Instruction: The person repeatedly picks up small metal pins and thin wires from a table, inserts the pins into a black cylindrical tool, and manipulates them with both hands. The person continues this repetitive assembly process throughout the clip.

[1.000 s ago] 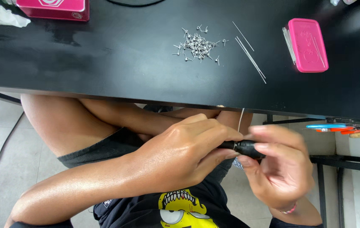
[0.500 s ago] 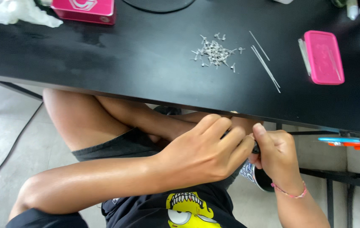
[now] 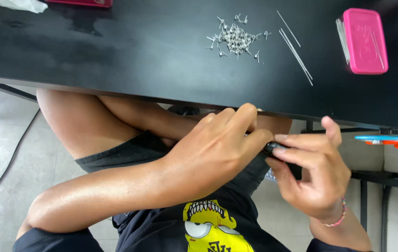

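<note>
1. The left hand was curled over a small black object, its fingertips pressed against that object's near end, just below the front edge of the black table.
2. The right hand met it from the other side, thumb and forefinger pinching the same black object; most of the object was hidden between the two hands, so its kind could not be told.
3. Both hands were held over the person's lap, beneath the table edge rather than on the tabletop.
4. On the table, well beyond the hands, lay a loose pile of small metal pins.
5. Just right of that pile lay a few thin metal rods, slanting across the tabletop.
6. Further right on the table sat a pink rectangular case.
7. At the table's far left corner lay a crumpled white cloth.
8. A beaded bracelet circled the right wrist.
</note>
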